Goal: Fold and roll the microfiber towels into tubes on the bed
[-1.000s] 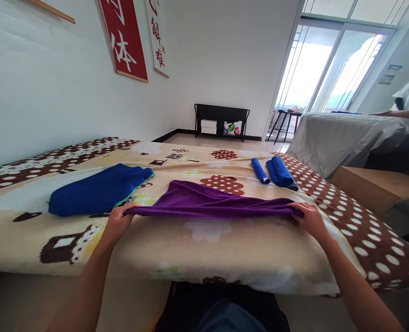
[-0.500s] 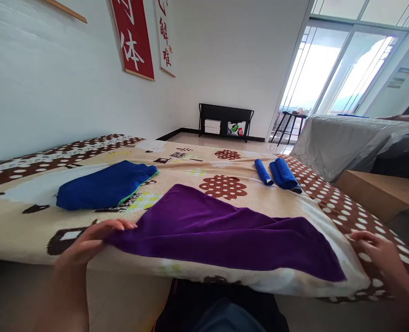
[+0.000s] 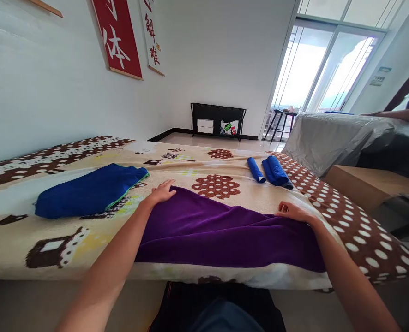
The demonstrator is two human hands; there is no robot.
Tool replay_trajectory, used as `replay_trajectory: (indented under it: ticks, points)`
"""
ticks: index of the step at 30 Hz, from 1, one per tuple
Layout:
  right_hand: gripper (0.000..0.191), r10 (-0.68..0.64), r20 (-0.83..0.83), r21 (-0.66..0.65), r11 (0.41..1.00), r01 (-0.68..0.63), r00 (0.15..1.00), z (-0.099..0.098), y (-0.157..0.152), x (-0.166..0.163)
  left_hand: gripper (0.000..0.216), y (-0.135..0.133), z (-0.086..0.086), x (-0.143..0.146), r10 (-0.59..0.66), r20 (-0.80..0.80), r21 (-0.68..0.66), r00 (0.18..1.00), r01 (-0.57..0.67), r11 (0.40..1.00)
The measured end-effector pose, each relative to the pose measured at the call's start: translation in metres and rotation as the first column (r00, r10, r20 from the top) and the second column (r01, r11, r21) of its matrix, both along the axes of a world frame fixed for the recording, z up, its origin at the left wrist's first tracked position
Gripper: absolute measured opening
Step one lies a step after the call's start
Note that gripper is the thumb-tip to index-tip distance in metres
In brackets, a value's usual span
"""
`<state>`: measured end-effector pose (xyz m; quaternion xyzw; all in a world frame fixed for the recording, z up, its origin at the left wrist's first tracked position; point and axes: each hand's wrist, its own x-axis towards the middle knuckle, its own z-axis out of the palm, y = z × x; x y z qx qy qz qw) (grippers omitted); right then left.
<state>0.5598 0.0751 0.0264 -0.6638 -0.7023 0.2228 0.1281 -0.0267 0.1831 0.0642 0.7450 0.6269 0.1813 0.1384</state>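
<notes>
**Purple towel spread flat, not yet folded**

The purple towel (image 3: 218, 230) lies open on the bed (image 3: 69, 249), its near edge along the bed's front edge, with some ripples across the middle. By the look of it the spreading is nearly done and the smoothing is under way; no fold or roll shows in it.

Both arms reach over it. The left hand (image 3: 161, 191) lies flat on the far left corner, fingers (image 3: 168, 185) stretched out and released. The right hand (image 3: 291, 211) rests on the far right edge, fingers bent; whether they pinch the cloth I cannot tell.

Farther left lies a loose blue towel (image 3: 87, 191). Far right lie blue rolls (image 3: 270, 170), seemingly finished.
</notes>
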Motion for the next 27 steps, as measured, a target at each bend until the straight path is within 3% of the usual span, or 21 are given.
replay_trajectory:
  ticks: [4,7,12,17,19,22,27]
  points:
    - [0.056,0.183,-0.046,-0.239,0.953,-0.189,0.982,0.018,-0.015,0.004,0.044,0.018,-0.031,0.007,0.047,-0.113,0.021,0.993,-0.045,0.999]
    - [0.053,0.228,-0.072,-0.294,0.925,-0.239,0.971,0.033,-0.026,0.008,0.04,0.022,-0.038,0.006,0.074,-0.139,0.06,0.988,-0.066,0.996]
    - [0.054,0.228,-0.158,-0.194,0.947,-0.257,0.961,0.056,-0.032,0.008,0.036,0.029,-0.029,-0.009,0.064,-0.044,0.105,0.997,-0.059,0.993]
    - [0.065,-0.105,-0.336,-0.175,0.983,0.047,0.936,0.052,-0.039,0.022,0.028,0.027,-0.018,-0.035,-0.024,0.223,0.153,0.975,-0.011,0.988]
    - [0.067,-0.157,-0.377,-0.219,0.973,0.076,0.913,0.047,-0.041,0.026,0.034,0.024,-0.014,-0.045,-0.052,0.348,0.178,0.936,-0.012,0.984]
    - [0.066,-0.135,-0.387,-0.248,0.968,0.038,0.912,0.045,-0.041,0.025,0.045,0.019,-0.007,-0.057,-0.059,0.511,0.212,0.857,-0.06,0.975]
    - [0.061,-0.127,-0.332,-0.078,0.991,0.107,0.935,0.051,-0.038,0.013,0.056,0.013,0.008,-0.06,-0.065,0.693,0.235,0.718,-0.14,0.962]
